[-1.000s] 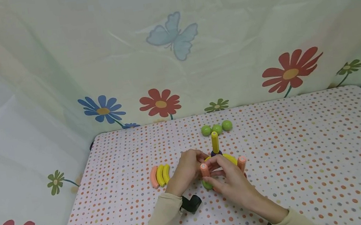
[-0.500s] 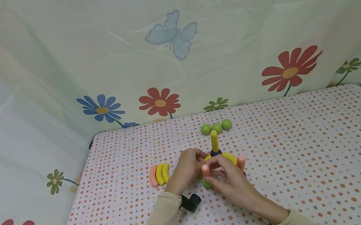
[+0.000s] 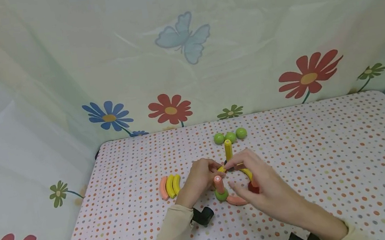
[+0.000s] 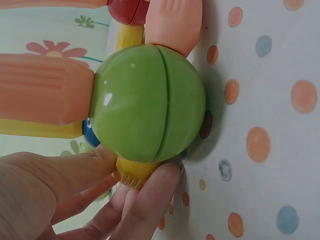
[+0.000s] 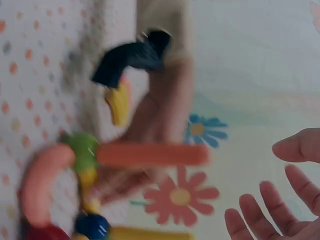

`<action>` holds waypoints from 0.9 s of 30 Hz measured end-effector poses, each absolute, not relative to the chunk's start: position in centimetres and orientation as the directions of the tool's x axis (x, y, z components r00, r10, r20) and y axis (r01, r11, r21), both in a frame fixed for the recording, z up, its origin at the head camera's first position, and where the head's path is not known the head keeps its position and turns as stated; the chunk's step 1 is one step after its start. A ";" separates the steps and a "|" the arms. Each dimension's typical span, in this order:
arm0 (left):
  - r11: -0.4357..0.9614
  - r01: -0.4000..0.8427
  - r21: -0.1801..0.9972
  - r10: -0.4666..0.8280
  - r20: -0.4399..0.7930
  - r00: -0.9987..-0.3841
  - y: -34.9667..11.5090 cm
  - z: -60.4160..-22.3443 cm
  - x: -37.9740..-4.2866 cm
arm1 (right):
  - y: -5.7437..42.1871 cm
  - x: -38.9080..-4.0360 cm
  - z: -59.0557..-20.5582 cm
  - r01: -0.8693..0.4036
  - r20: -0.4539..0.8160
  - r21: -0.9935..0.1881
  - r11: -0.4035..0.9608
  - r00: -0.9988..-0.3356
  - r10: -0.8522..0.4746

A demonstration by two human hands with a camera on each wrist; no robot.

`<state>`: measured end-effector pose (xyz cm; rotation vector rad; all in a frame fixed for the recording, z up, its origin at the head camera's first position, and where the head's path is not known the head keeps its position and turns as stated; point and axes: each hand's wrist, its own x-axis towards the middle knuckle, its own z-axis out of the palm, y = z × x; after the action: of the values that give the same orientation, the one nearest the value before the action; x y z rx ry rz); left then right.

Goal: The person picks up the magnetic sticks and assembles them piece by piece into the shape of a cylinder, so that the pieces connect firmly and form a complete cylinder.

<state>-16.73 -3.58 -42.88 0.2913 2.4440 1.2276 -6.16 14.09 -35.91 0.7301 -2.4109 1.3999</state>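
My left hand (image 3: 202, 176) pinches a yellow curved stick (image 4: 132, 172) between thumb and fingers, right below a green ball (image 4: 145, 102) in the left wrist view. From that ball an orange-pink straight stick (image 3: 218, 184) stands upright, and an orange-pink curved stick (image 3: 236, 200) runs to a red ball (image 3: 253, 187). A blue ball (image 5: 92, 226) bears an upright yellow straight stick (image 3: 228, 150); another yellow curved stick (image 3: 247, 173) shows behind my right fingers. My right hand (image 3: 266, 185) hovers over the ring's right side, thumb and fingers apart, holding nothing; it hides part of the ring.
Three loose green balls (image 3: 230, 137) lie behind the ring. To the left, two yellow curved sticks (image 3: 173, 186) and an orange-pink one (image 3: 164, 188) lie side by side. A dotted cloth (image 3: 329, 150) covers the table, and a flowered curtain (image 3: 248, 46) hangs behind it.
My right hand has drawn back from beside the upright orange-pink stick and spread its fingers, uncovering the green ball and front curved stick. My left hand keeps its place.
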 end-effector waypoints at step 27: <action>0.616 -0.052 0.786 0.296 -0.292 -0.909 -3.3 -43.0 -16.6 | 21.9 -22.1 -41.9 -0.294 0.048 -0.632 0.717 -0.938 -0.343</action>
<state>-16.56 -3.30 -43.02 0.1949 2.4473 1.2091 -22.08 21.93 -41.93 0.5528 -2.9777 1.0766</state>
